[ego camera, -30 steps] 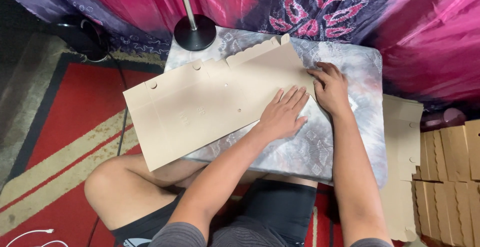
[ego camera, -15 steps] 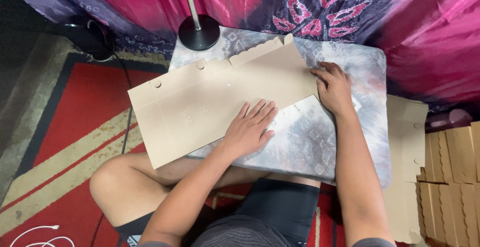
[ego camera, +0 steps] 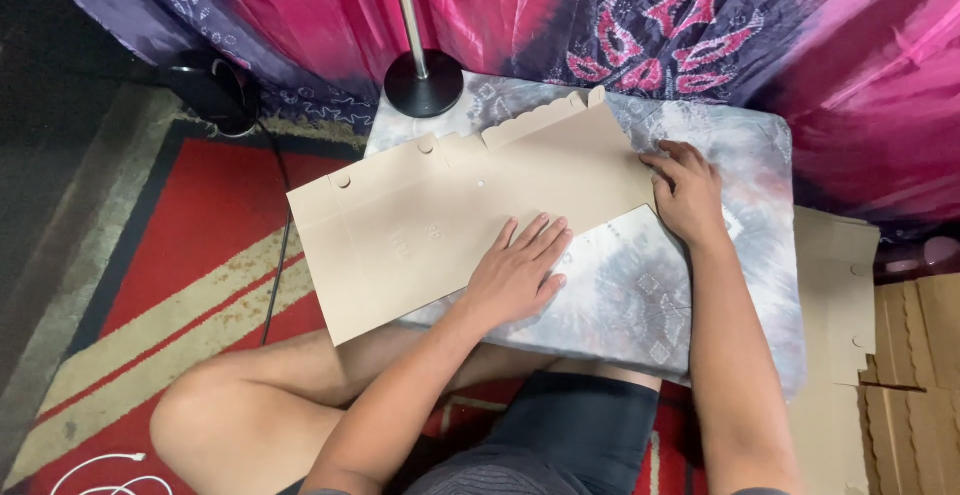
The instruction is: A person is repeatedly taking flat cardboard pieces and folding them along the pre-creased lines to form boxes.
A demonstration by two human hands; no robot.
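A flat cardboard box blank point(ego camera: 440, 225) is laid slantwise across the low cloth-covered table point(ego camera: 740, 285), with its left end hung well out past the table's left edge over the red rug point(ego camera: 170, 255). It's pinned by the left hand point(ego camera: 515, 275), fingers spread flat near the front edge, while its right corner is pinched by the right hand point(ego camera: 690, 190) near the back right of the table.

Biggest risk, probably: that unsupported left half could sag or swing if pressure is eased, and a crease might get folded crooked. At the back edge the scalloped flap sits near the lamp base point(ego camera: 424, 82), so little room is left there. More room is found leftward over the rug. A stack of cardboard point(ego camera: 900, 335) crowds the right side.
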